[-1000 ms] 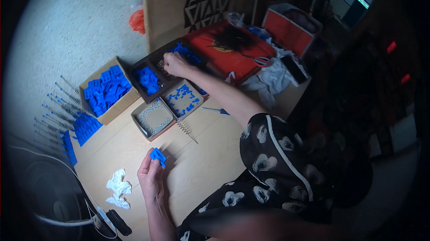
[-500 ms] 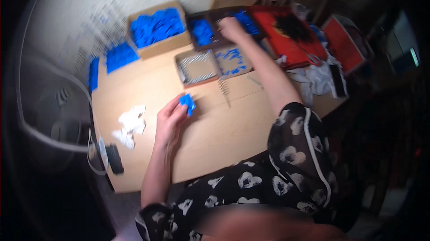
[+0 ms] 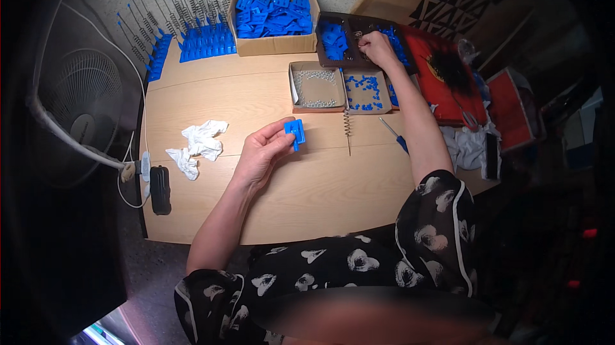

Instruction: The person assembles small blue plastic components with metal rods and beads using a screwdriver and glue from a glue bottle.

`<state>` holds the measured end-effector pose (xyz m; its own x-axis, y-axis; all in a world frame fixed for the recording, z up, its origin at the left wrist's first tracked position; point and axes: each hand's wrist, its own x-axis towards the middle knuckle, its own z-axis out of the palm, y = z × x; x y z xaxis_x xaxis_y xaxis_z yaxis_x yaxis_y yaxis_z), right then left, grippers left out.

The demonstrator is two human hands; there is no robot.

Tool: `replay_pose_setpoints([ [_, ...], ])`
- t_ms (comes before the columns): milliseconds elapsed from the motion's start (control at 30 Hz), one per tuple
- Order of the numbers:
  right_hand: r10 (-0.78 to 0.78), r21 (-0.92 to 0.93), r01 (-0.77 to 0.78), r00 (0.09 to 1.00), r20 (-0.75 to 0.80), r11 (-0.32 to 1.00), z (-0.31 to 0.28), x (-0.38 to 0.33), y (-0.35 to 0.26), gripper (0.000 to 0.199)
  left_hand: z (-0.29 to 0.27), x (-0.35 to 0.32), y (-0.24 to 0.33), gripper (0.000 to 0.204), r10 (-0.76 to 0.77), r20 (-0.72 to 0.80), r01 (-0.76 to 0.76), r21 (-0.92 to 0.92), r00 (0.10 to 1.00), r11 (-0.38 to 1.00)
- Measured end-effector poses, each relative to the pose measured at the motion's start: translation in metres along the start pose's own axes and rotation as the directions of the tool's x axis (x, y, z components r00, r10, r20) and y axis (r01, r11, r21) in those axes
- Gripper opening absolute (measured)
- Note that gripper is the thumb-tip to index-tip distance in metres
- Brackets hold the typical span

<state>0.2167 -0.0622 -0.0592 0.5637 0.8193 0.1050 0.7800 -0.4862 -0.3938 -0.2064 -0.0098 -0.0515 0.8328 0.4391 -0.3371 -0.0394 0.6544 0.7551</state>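
Observation:
My left hand (image 3: 259, 156) is closed over the middle of the table, pinching a small, flat blue plastic piece (image 3: 296, 131) between thumb and fingers. Farther off, my right hand (image 3: 379, 49) reaches into the middle compartment of a dark brown tray (image 3: 333, 64). Its fingers are curled together, and whatever they hold is too small or hidden to name. Blue parts (image 3: 334, 42) fill the compartment to its left, and more blue parts (image 3: 392, 37) lie in the one to its right. A thin rod with a coil spring (image 3: 348, 128) lies on the table between my arms.
A cardboard box (image 3: 275, 46) of blue plates stands at the back. Left of it are blue racks (image 3: 208, 47) with upright sprung rods. Shallow boxes hold clear beads (image 3: 318, 92) and small blue bits (image 3: 364, 92). White cloths (image 3: 204, 140), a screwdriver (image 3: 401, 143) and a fan (image 3: 83, 114) are around.
The view has shifted and become sharper. My left hand still holds the blue piece, and my right hand remains at the dark tray's middle compartment.

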Motion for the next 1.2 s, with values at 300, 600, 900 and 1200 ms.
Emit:
replay_pose_setpoints([
  [300, 0.287, 0.681, -0.126, 0.949, -0.129, 0.721, -0.008, -0.044, -0.023, 0.021, 0.0, 0.002, 0.0, 0.043, -0.023, 0.025, 0.023, -0.004, 0.999, 1.0],
  [600, 0.097, 0.976, -0.212, 0.974, 0.206, 0.051, -0.003, -0.145, -0.101, 0.03, 0.004, 0.003, -0.001, 0.042, -0.045, 0.063, 0.048, -0.042, 0.997, 0.998],
  [900, 0.229, 0.994, -0.007, 0.973, -0.017, 0.106, 0.0, -0.134, -0.089, 0.022, -0.001, 0.003, 0.001, 0.042, -0.021, -0.02, 0.021, -0.035, 1.0, 0.999],
  [1200, 0.118, 0.246, 0.006, 0.866, -0.486, 0.969, -0.03, -0.074, -0.078, 0.037, -0.007, 0.009, 0.007, 0.042, 0.041, -0.069, -0.045, -0.053, 0.997, 0.998],
])
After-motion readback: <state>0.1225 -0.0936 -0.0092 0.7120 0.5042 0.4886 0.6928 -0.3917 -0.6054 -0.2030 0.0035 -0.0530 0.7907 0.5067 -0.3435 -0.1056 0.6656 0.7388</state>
